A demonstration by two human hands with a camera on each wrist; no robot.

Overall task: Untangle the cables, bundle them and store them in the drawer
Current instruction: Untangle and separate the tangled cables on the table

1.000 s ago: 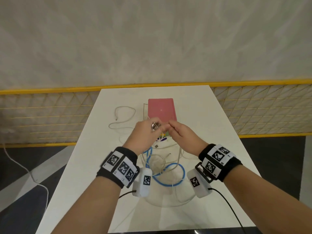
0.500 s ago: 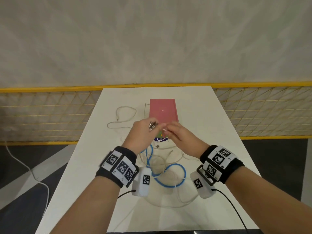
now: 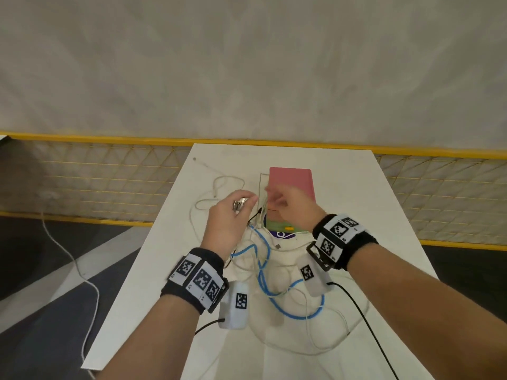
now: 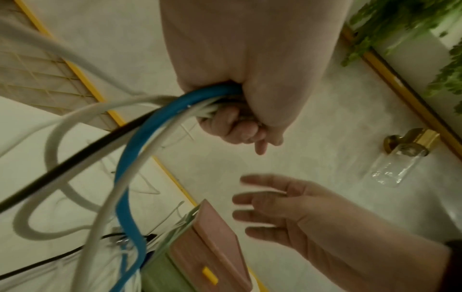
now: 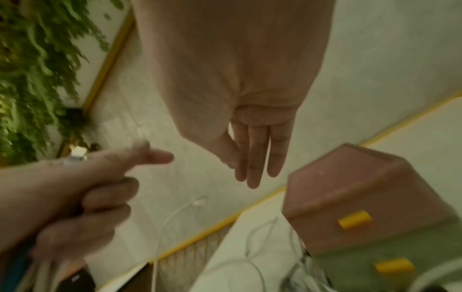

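Observation:
My left hand point(image 3: 241, 205) is closed in a fist around a bunch of cables, raised above the table; in the left wrist view my left hand point(image 4: 235, 122) holds a blue cable point(image 4: 130, 158), white cables and a black one. The blue cable point(image 3: 264, 278) hangs down in loops onto the table among tangled white cables point(image 3: 290, 338). With straight fingers, my right hand point(image 3: 277, 196) hovers over the small pink drawer box point(image 3: 295, 178) and holds nothing. The right wrist view shows my right hand point(image 5: 255, 168) near the drawer box point(image 5: 350, 187), which has yellow handles point(image 5: 355, 219).
The white table point(image 3: 370, 215) stands against a yellow mesh fence point(image 3: 109, 176). A loose white cable point(image 3: 219, 187) lies at the table's far left. Another white cord point(image 3: 82, 275) runs over the dark floor on the left. Table edges are close on both sides.
My right hand has let go, straightened its fingers and moved from the left hand toward the drawer box. The left hand has risen a little, still holding the cable bunch.

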